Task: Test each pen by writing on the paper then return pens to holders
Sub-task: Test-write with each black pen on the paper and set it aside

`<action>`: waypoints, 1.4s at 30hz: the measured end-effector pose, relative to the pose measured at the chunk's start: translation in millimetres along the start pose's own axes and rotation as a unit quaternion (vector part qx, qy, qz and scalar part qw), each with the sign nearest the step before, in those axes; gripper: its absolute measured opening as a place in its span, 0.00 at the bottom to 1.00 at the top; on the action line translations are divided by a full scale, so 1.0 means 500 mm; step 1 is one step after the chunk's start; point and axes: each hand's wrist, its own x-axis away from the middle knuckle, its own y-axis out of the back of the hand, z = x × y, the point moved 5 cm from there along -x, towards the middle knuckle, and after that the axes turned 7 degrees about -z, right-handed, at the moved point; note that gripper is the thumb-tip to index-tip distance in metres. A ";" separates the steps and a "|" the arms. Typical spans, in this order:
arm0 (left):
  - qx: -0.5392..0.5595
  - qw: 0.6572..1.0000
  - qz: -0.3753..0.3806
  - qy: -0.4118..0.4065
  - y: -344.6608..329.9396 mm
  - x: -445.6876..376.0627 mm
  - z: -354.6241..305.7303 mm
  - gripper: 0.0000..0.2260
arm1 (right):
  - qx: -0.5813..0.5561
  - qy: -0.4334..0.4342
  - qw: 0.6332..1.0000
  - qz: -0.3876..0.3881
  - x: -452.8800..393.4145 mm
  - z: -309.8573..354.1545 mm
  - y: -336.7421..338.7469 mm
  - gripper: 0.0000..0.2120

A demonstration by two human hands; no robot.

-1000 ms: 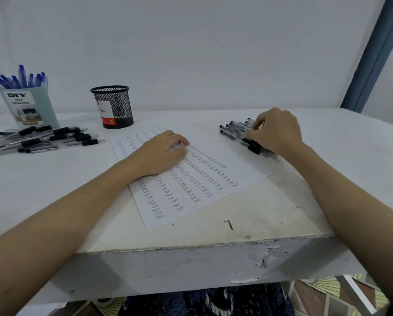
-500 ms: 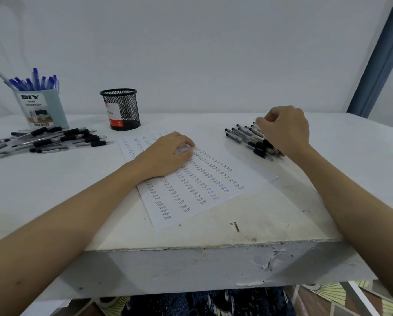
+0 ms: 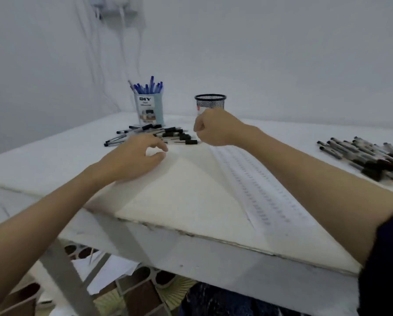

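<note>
Both hands hover over the paper [image 3: 191, 190] near black pens [image 3: 168, 134] beside two holders.

Soft dim light, motion blur, wide-angle edge distortion.

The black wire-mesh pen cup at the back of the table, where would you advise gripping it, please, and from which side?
Grip the black wire-mesh pen cup round its cylindrical wall near the rim, coming from its right. It stands upright with an open top. The right hand covers its lower front, and the blue DIY organiser and loose black-capped pens sit to its left.
</note>
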 end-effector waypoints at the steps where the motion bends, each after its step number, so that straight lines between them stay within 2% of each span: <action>1: -0.008 1.000 -0.010 0.015 0.017 0.019 0.031 0.07 | 0.020 0.016 1.000 0.015 -0.019 0.028 -0.024 0.15; 5: 0.007 0.997 -0.042 0.060 0.039 0.054 0.095 0.09 | 0.064 0.027 0.996 0.058 -0.055 0.086 -0.087 0.05; 7: 0.013 0.996 -0.045 0.075 0.036 0.056 0.108 0.10 | 0.073 0.023 0.996 0.054 -0.058 0.099 -0.108 0.08; 10: 0.003 0.996 -0.053 0.068 0.029 0.053 0.112 0.10 | 0.054 0.011 0.998 0.007 -0.056 0.093 -0.127 0.15; 14: 0.000 0.996 -0.058 0.070 0.031 0.056 0.112 0.10 | 0.036 0.006 0.999 -0.029 -0.058 0.089 -0.139 0.12; 19: -0.001 0.996 -0.053 0.078 0.029 0.057 0.115 0.11 | 0.015 0.001 1.000 -0.023 -0.059 0.089 -0.145 0.15; 21: -0.005 0.996 -0.052 0.074 0.029 0.057 0.119 0.10 | -0.025 -0.012 0.999 -0.043 -0.063 0.087 -0.137 0.13; 24: -0.004 0.997 -0.040 0.065 0.029 0.054 0.122 0.10 | -0.164 -0.082 0.980 -0.081 -0.064 0.066 -0.082 0.10; 26: -0.010 0.998 -0.031 0.055 0.030 0.053 0.119 0.10 | -0.315 -0.151 0.933 -0.083 -0.052 0.040 -0.034 0.06; 28: -0.012 0.998 -0.042 0.048 0.035 0.049 0.110 0.09 | -0.484 -0.211 0.849 -0.037 -0.027 0.012 0.005 0.07; 30: 0.005 0.998 -0.059 0.037 0.032 0.036 0.079 0.10 | -0.584 -0.228 0.779 0.011 0.010 -0.018 0.038 0.07; 32: 0.029 0.998 -0.060 0.016 0.019 0.020 0.027 0.10 | -0.604 -0.238 0.760 0.037 0.053 -0.056 0.059 0.10; 34: 0.045 0.998 -0.040 -0.016 -0.007 0.006 -0.040 0.09 | -0.629 -0.267 0.729 0.042 0.097 -0.099 0.073 0.20; 37: 0.071 0.994 0.003 -0.082 -0.062 -0.011 -0.152 0.07 | -0.695 -0.310 0.648 -0.003 0.164 -0.164 0.097 0.28; 42: 0.113 0.981 0.075 -0.139 -0.141 -0.033 -0.288 0.09 | -0.732 -0.362 0.556 -0.158 0.251 -0.256 0.138 0.25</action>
